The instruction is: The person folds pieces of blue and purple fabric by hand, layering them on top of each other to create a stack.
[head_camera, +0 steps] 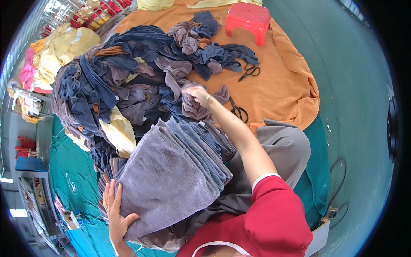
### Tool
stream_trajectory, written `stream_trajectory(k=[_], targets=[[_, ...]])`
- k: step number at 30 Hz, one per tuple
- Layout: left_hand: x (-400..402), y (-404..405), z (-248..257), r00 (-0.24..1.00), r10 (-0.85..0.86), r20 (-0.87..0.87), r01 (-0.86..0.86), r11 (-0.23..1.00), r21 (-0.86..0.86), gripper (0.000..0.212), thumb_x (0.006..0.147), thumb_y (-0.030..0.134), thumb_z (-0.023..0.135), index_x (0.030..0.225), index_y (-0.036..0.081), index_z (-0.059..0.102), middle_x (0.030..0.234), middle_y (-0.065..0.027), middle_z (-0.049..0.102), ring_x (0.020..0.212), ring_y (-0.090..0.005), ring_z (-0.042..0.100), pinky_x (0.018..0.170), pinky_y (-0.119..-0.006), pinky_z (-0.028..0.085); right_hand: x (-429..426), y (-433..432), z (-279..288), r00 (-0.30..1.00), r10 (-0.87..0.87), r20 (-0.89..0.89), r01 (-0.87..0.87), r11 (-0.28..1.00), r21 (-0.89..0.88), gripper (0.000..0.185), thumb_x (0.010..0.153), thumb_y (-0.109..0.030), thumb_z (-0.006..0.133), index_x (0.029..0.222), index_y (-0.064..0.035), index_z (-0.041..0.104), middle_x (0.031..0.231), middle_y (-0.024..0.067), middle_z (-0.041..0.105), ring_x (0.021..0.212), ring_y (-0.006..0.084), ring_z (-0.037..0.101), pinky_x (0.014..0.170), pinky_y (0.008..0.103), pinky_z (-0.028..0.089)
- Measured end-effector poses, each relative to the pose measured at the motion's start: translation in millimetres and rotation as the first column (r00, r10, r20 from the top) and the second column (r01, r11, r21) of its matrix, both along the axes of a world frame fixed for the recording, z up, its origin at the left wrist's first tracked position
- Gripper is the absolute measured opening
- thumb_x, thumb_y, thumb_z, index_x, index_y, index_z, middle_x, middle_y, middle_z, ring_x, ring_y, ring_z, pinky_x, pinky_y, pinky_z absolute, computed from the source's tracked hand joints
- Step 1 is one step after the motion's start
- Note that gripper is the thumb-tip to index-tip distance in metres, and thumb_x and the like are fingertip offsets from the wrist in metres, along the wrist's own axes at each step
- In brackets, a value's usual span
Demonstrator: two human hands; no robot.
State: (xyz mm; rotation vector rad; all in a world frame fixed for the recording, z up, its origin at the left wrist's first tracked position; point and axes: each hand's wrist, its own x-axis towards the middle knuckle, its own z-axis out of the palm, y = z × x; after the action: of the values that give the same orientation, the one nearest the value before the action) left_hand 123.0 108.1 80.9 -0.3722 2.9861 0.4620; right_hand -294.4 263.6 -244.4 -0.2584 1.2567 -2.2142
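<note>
A tall stack of folded grey-mauve and blue cloths [167, 180], towel-like in texture, rests on my lap and leans to one side. My left hand [117, 205] lies along the stack's left edge, fingers spread and thumb on the top cloth. Beyond the stack, my right arm reaches forward. My right hand [196, 93] is at a crumpled mauve cloth [196, 107]; blur hides whether its fingers grip it. A large heap of loose navy and mauve cloths [128, 64] spreads ahead and to the left.
Two pairs of black-handled scissors [237, 109] lie on an orange sheet [282, 80]. At its far side stands a red plastic stool [249, 19]. More folded cloths [114, 167] stand in a row left of the stack. Yellow bundles [70, 45] sit farther left. Green sheeting [74, 167] covers the floor.
</note>
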Motion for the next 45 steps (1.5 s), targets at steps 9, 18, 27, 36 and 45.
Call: stream_trajectory(k=[9,18,27,36,45], targets=[[-55.4,10.2,55.7,0.948,-0.182,-0.26,0.242,0.946,0.218,0.045,0.086,0.021,0.056,0.128,0.005,0.048,0.128,-0.0149,0.051,0.125,-0.0257,0.041,0.105,-0.042,0.025,37.1,-23.2,291.0,0.564,0.346,-0.75,-0.275,0.935,0.225,0.032,0.076,0.002,0.057,0.106,-0.0023,0.065,0.112,0.0068,0.06,0.097,0.0132,0.056,0.086,0.0219,0.043],[-210.7,-2.2,6.4,0.645,-0.021,-0.764,0.148,0.984,0.097,0.079,0.072,0.002,0.07,0.128,0.0,0.014,0.117,-0.0159,0.044,0.106,-0.0247,0.049,0.088,-0.033,0.042,136.6,-5.0,434.3,0.128,0.202,-0.971,-0.234,0.957,0.169,0.033,0.073,0.0,0.052,0.101,-0.0051,0.069,0.089,0.0053,0.068,0.075,0.0101,0.061,0.069,0.0219,0.047],[-229.6,-83.7,-4.1,0.689,0.112,-0.716,-0.149,0.989,0.012,0.029,0.074,0.026,0.063,0.09,0.002,0.066,0.088,-0.0206,0.065,0.085,-0.0365,0.063,0.072,-0.038,0.048,134.7,45.5,411.7,0.172,0.255,-0.952,-0.48,0.865,0.145,0.038,0.071,0.007,0.052,0.105,-0.0042,0.067,0.105,0.0101,0.064,0.1,0.0192,0.057,0.094,0.0288,0.039],[-184.4,-88.9,28.0,0.964,0.266,-0.016,-0.037,0.194,0.98,0.04,0.082,0.02,0.051,0.116,-0.001,0.053,0.112,-0.0165,0.059,0.101,-0.0289,0.058,0.092,-0.039,0.044,51.8,29.6,375.0,0.79,-0.198,-0.581,0.017,0.953,-0.301,0.063,0.085,-0.007,0.057,0.14,-0.0056,0.027,0.141,0.0193,0.031,0.126,0.0254,0.038,0.1,0.0302,0.035],[-195.5,-50.2,57.0,0.921,0.256,-0.293,0.357,-0.256,0.898,0.044,0.081,0.029,0.05,0.111,-0.002,0.056,0.11,-0.0146,0.061,0.102,-0.0291,0.056,0.095,-0.04,0.04,68.2,26.9,366.3,0.741,0.298,-0.601,-0.137,0.944,0.299,0.051,0.089,-0.049,0.048,0.078,-0.0027,0.065,0.068,0.0038,0.06,0.068,0.0116,0.059,0.057,0.0234,0.047]])
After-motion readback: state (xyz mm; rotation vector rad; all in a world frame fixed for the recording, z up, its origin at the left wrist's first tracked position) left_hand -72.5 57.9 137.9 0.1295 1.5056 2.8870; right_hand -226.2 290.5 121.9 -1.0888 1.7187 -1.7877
